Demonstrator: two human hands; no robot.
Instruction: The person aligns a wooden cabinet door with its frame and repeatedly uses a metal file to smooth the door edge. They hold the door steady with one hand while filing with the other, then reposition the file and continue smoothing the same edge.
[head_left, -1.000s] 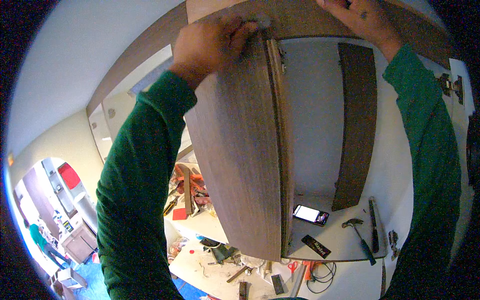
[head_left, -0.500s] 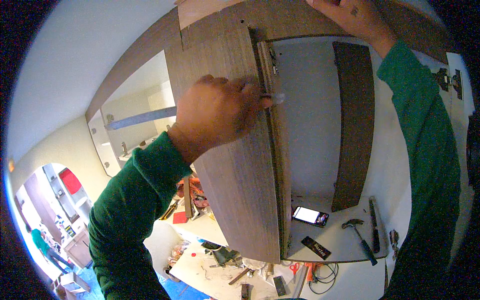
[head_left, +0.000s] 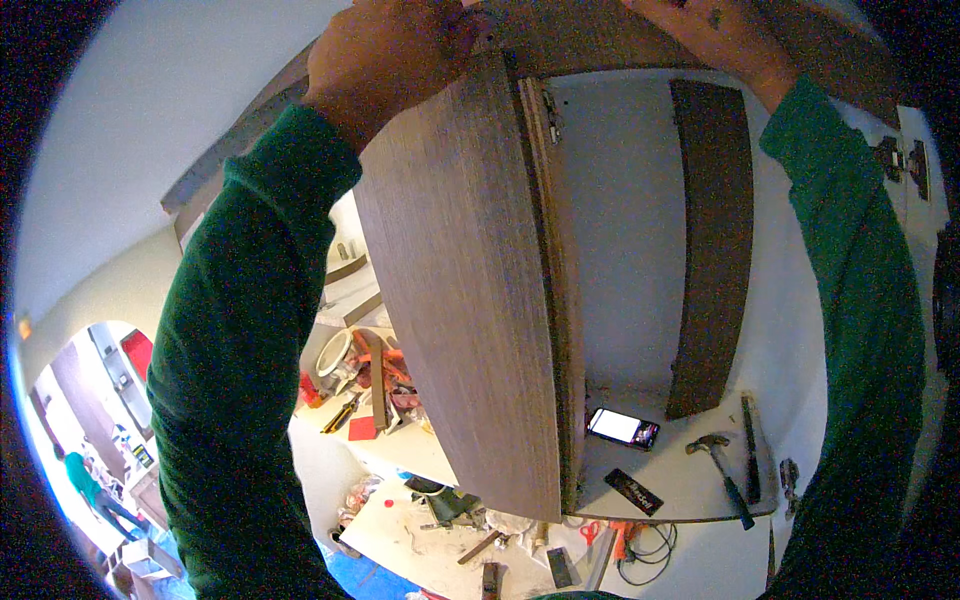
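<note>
I've got my left hand (head_left: 385, 60) gripping the cabinet door (head_left: 465, 300) top, right hand (head_left: 705, 30) on the cabinet top panel (head_left: 600, 40), grip unclear; hinge alignment needs steadiness.

Left sleeve: a long dark green knit sleeve (head_left: 240, 380) is covering the left forearm up to the wrist, its fabric looking smooth and plain, without print.
Left cuff: a snug ribbed band is ending just below the bare left hand (head_left: 385, 55).
Right sleeve: a matching long dark green knit sleeve (head_left: 860, 300) is wrapping the right forearm, creasing lightly along its length.
Right hand: the bare right hand (head_left: 705, 25) is showing a small dark mark on its back.
Gloves: both hands are going uncovered.
</note>
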